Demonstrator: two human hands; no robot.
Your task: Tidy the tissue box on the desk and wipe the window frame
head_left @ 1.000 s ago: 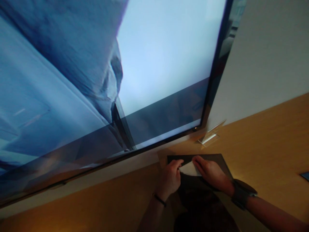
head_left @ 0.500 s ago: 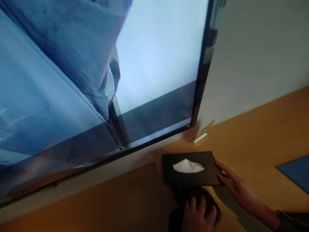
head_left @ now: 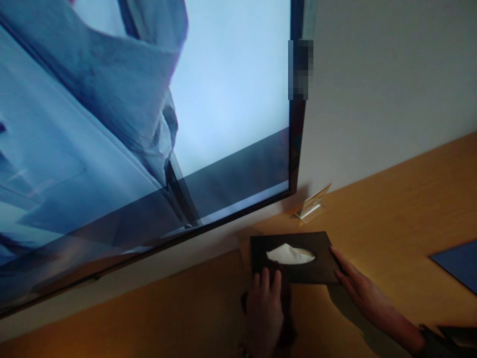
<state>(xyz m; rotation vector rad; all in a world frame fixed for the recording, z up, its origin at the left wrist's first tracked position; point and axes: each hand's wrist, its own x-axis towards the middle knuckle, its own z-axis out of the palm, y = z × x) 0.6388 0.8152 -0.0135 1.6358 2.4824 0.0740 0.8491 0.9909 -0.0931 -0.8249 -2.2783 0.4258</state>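
Observation:
A dark tissue box (head_left: 298,273) with a white tissue (head_left: 288,253) standing out of its oval slot appears above the wooden surface. My right hand (head_left: 367,293) grips the box's right end between thumb and fingers. At the box's near left edge is my left hand (head_left: 264,311), its fingers bent and slightly apart over a dark, soft-looking thing (head_left: 287,323). That thing is mostly hidden under the palm and too dim to name.
A large lit screen (head_left: 223,99) fills the upper left. Behind the box stands a small clear sign holder (head_left: 313,205). A blue flat item (head_left: 458,263) lies on the wooden surface (head_left: 402,214) at the right, and a pale wall (head_left: 391,89) rises behind.
My left hand has moved left and up to the box's near left edge, and the dark thing has shifted left with it. My right hand still grips the box, which has barely moved.

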